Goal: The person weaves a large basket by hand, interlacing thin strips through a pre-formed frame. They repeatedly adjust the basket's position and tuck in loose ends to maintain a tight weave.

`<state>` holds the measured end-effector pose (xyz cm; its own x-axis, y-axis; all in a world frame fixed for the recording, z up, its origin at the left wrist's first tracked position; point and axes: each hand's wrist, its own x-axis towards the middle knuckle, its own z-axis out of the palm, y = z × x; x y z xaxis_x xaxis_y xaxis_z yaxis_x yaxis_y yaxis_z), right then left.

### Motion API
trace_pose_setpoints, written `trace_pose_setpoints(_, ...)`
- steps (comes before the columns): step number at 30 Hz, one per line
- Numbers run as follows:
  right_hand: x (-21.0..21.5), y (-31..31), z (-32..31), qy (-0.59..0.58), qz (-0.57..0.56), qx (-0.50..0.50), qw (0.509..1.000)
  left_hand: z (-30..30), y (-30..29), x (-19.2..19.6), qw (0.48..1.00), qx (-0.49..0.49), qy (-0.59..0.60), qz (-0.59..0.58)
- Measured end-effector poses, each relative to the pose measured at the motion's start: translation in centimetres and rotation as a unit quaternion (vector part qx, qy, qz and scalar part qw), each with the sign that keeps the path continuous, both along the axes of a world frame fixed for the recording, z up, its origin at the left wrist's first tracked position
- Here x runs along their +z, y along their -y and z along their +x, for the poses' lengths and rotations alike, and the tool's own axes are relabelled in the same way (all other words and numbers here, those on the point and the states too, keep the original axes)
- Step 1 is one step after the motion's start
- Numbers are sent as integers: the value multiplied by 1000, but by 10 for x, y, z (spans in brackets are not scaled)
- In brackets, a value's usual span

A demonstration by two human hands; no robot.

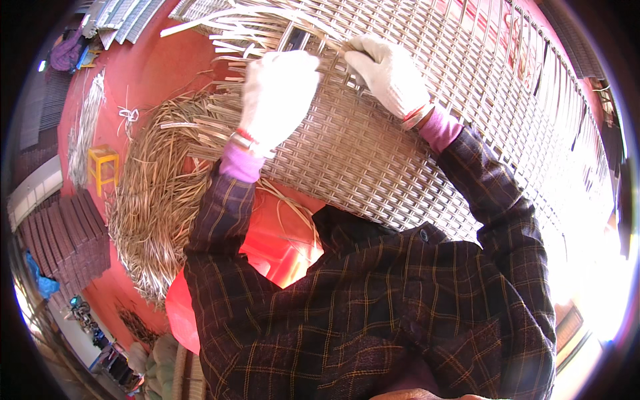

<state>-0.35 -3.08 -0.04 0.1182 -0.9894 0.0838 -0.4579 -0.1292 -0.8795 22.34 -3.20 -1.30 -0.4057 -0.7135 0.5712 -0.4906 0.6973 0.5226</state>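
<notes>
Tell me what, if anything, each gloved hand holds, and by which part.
Cannot be told surely: the right hand is at pale strips on the woven panel, perhaps pinching one; the left hand has its fingertips hidden.

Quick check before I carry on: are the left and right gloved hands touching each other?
Apart. The head view shows a gap, with woven panel visible between the left gloved hand and the right gloved hand.

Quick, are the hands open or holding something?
Left hand: looks curled; can't tell if it's holding anything.
Right hand: bent at the woven panel; grip can't be told.
</notes>
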Motion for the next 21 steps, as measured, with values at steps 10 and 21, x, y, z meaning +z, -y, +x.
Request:
trace_pose_setpoints(10, -6, 22, -24, 54, 69, -38, 995, -16, -13, -19, 965, 20, 252, -64)
trace_pose_setpoints(21, 25, 16, -36, -15, 39, 48, 998, -55, -19, 13, 984, 66, 54, 158)
